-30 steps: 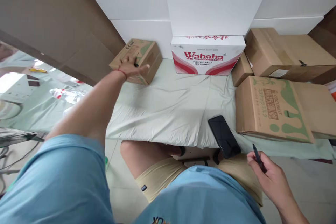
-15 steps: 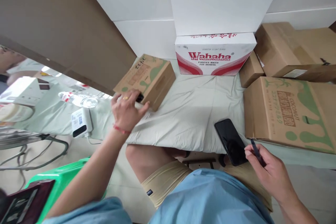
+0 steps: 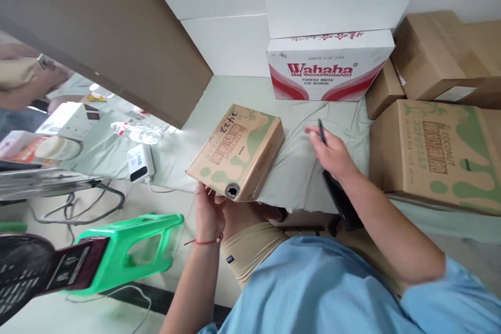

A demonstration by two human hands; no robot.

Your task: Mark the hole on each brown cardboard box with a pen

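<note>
My left hand grips the near edge of a brown cardboard box, its fingers partly hidden beneath it. Green print and the handwritten number 2422 mark the box's top. At its near corner is a dark, ragged round spot, perhaps a hole. Right of the box, my right hand is closed around a dark pen that points up, above the cloth. A black phone lies at the table's front edge, partly covered by my right forearm.
A white Wahaha water carton stands against the wall. Brown cartons are stacked at the right. A brown panel rises at the left, near a bottle and a white device. Below is a green stool; another person's arm shows far left.
The box has come nearer and turned slightly, and my left hand has shifted from its top corner to its near edge. My right hand has moved up and left with the pen.
</note>
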